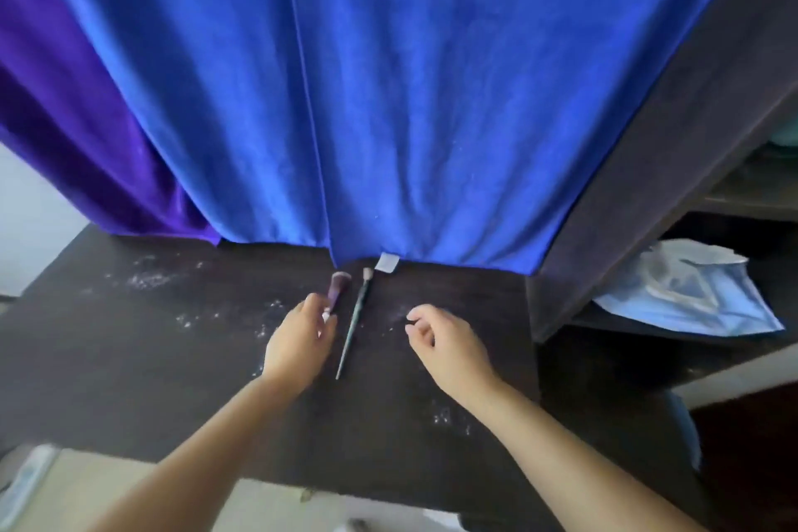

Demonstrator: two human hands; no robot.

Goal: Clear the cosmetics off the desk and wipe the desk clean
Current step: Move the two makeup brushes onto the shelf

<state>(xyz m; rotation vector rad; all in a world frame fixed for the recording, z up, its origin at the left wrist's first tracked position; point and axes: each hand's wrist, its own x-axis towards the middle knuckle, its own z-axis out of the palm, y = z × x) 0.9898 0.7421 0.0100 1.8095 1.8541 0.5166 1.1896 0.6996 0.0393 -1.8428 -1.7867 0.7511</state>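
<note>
Two makeup brushes lie on the dark desk (129,359). The short purple brush (336,289) has a pink head, and my left hand (298,341) rests on its handle end with fingers curled around it. A long thin green brush (355,326) lies just right of that hand, untouched. My right hand (444,341) hovers over the desk to the right of the green brush, fingers loosely curled, holding nothing. White powder (149,279) is scattered over the desk in several patches.
A blue curtain (410,99) and a purple curtain (77,121) hang down to the desk's far edge. A dark shelf unit (647,186) stands at the right, with a crumpled pale blue bag (686,294) on its lower shelf.
</note>
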